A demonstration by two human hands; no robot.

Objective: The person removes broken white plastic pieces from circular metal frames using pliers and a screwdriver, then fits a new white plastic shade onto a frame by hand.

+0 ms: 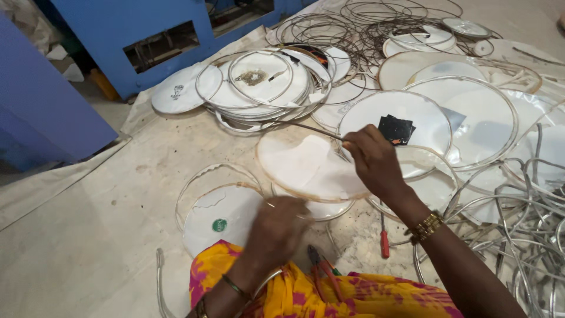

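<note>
My left hand (278,231) grips the near rim of a round hoop with a torn white skin (309,168), holding it tilted over my lap. My right hand (373,160) pinches a thin metal rod (312,129) whose tip reaches left over the far edge of that hoop. Under the hoop lie another white disc with a green sticker (219,219) and a bare wire ring (207,176).
Stacked white skinned hoops (259,85) and large discs (471,115) cover the far floor, with loose wire rings (376,26) behind. Bent metal rims (518,229) pile at the right. A red-handled screwdriver (384,242) and pliers (321,268) lie near my lap. A blue machine (147,35) stands far left.
</note>
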